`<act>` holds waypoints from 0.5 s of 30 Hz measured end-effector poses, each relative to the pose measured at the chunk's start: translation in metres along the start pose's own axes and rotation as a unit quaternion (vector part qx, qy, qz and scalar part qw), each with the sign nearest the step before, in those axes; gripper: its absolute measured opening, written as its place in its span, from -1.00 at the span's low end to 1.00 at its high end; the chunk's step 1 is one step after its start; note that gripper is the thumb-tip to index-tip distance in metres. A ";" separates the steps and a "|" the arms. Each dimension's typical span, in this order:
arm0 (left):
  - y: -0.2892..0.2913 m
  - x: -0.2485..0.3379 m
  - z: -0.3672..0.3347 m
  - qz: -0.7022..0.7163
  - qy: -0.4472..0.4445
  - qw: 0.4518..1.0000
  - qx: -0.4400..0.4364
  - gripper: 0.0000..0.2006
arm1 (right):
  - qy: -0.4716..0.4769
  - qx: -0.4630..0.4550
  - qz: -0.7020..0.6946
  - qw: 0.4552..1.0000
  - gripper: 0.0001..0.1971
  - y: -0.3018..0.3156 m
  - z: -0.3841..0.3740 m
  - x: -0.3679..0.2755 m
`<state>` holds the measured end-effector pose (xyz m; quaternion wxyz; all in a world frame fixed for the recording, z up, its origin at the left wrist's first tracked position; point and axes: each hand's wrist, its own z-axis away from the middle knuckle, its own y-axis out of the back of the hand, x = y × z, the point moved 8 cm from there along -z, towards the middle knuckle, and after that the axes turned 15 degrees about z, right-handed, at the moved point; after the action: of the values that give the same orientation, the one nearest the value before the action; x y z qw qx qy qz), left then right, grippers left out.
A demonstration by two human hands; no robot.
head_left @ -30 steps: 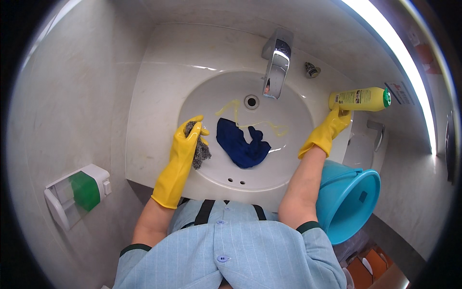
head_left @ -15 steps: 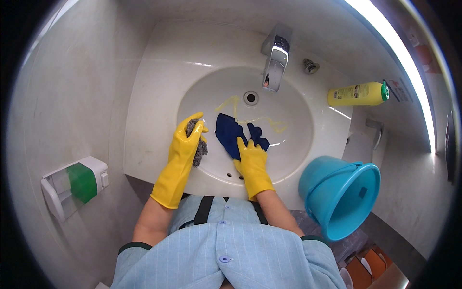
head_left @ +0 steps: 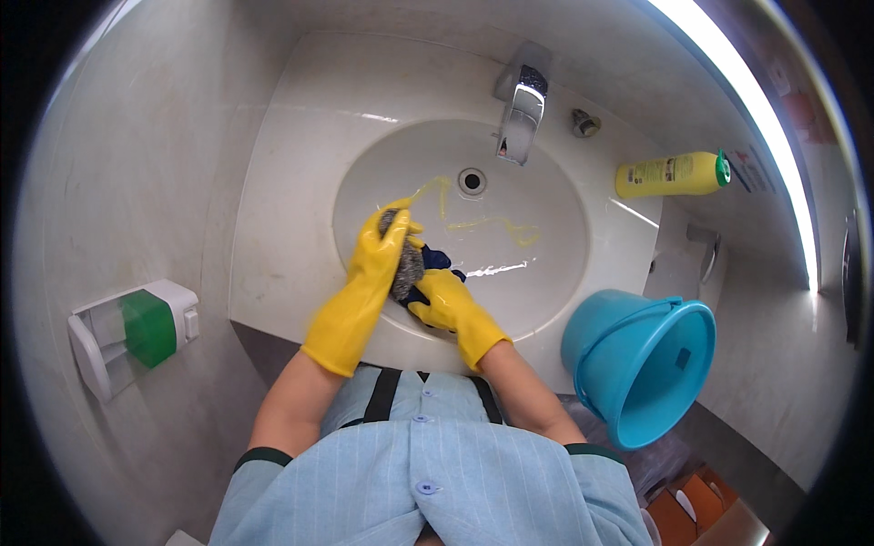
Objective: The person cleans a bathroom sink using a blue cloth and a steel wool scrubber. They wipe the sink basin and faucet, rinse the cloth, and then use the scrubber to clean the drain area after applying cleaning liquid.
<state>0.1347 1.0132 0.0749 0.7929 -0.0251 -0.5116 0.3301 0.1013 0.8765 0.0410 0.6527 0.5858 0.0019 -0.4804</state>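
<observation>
Both of my hands wear yellow rubber gloves and meet over the near left of the white sink basin [head_left: 546,191]. My left hand [head_left: 375,244] is closed round a grey scouring pad [head_left: 410,268]. Right beside it, my right hand [head_left: 451,305] grips a bunched dark blue cloth [head_left: 436,258], mostly hidden under the glove and behind the pad. A thin squiggle of yellow liquid [head_left: 482,223] lies on the basin's bottom, near the drain [head_left: 472,182].
A chrome faucet [head_left: 522,109] stands behind the basin, a small metal knob [head_left: 584,123] to its right. On the right are a yellow bottle with a green cap [head_left: 669,175] and a turquoise bucket [head_left: 605,341]. A soap dispenser [head_left: 146,332] hangs on the left wall.
My right hand has drawn the spread blue cloth left and toward me, bunching it up. My left hand has moved right with the scouring pad, so the hands now meet.
</observation>
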 end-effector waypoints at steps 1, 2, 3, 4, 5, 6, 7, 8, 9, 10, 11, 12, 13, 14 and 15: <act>0.002 -0.023 -0.005 -0.011 0.052 0.998 0.022 -0.65 | 0.010 -0.007 -0.021 1.000 -0.60 -0.002 0.003 0.005; 0.008 -0.046 -0.009 -0.022 0.105 0.993 0.044 -0.63 | 0.000 0.001 -0.061 0.998 -0.60 0.000 0.009 0.013; 0.019 -0.064 -0.011 -0.051 0.147 0.986 0.054 -0.60 | -0.008 0.012 -0.098 0.995 -0.60 0.007 0.016 0.018; 0.030 -0.074 -0.016 -0.066 0.143 0.986 0.050 -0.58 | -0.014 0.022 -0.134 0.991 -0.60 0.013 0.022 0.022; 0.038 -0.084 -0.022 -0.082 0.143 0.985 0.048 -0.57 | -0.085 0.041 -0.173 0.980 -0.59 0.017 0.029 0.037; 0.040 -0.089 -0.022 -0.102 0.147 0.983 0.045 -0.55 | -0.147 0.079 -0.181 0.969 -0.57 0.028 0.034 0.045; 0.042 -0.091 -0.022 -0.137 0.131 0.981 0.048 -0.53 | -0.206 0.116 -0.188 0.953 -0.55 0.041 0.037 0.053; 0.042 -0.093 -0.018 -0.136 0.136 0.980 0.047 -0.52 | -0.268 0.153 -0.193 0.931 -0.53 0.050 0.042 0.059; 0.038 -0.094 -0.018 -0.134 0.139 0.980 0.041 -0.50 | -0.223 0.159 -0.174 0.946 -0.50 0.057 0.033 0.049; 0.035 -0.093 -0.017 -0.133 0.141 0.980 0.036 -0.49 | -0.177 0.165 -0.155 0.958 -0.48 0.061 0.021 0.036; 0.036 -0.087 -0.017 -0.158 0.125 0.978 0.051 -0.50 | -0.131 0.170 -0.135 0.967 -0.45 0.062 0.007 0.023; 0.034 -0.081 -0.015 -0.184 0.109 0.975 0.065 -0.50 | -0.073 0.162 -0.091 0.980 -0.36 0.051 -0.008 0.015; 0.033 -0.076 -0.015 -0.209 0.092 0.970 0.078 -0.50 | -0.106 0.140 -0.081 0.981 -0.38 0.036 -0.015 0.019; 0.038 -0.079 -0.016 -0.203 0.115 0.970 0.075 -0.47 | -0.133 0.114 -0.074 0.982 -0.40 0.029 -0.022 0.017; 0.046 -0.082 -0.018 -0.196 0.138 0.968 0.072 -0.44 | -0.134 0.102 -0.075 0.983 -0.43 0.028 -0.025 0.016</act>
<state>0.1054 1.0099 -0.0160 0.9046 0.0875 -0.3675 0.1974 0.1417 0.8813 0.0450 0.5457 0.5781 -0.0903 -0.5998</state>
